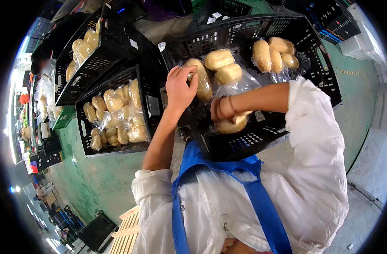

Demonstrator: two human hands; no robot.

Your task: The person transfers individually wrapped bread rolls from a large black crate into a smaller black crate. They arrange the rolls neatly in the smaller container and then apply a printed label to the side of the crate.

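A large black plastic crate (266,122) is tilted in front of me, with potatoes in clear plastic bags inside. My left hand (180,87) grips the upper left end of a long bagged potato (202,83), fingers over its top and thumb at its side. Lower in the crate, my right hand (223,111) is bent down onto a blurred potato bag (233,125), its fingertips mostly hidden. Between and beyond my hands lies a bag with two potatoes showing (225,65). Another potato bag (272,55) rests at the crate's far right.
Left of me, a second black crate (112,151) holds several bagged potatoes (117,111). A steeply tilted crate (112,47) with more bags stands above it. A wooden pallet (126,231) lies at lower left on the green floor (85,181). White boxes (360,44) stand far right.
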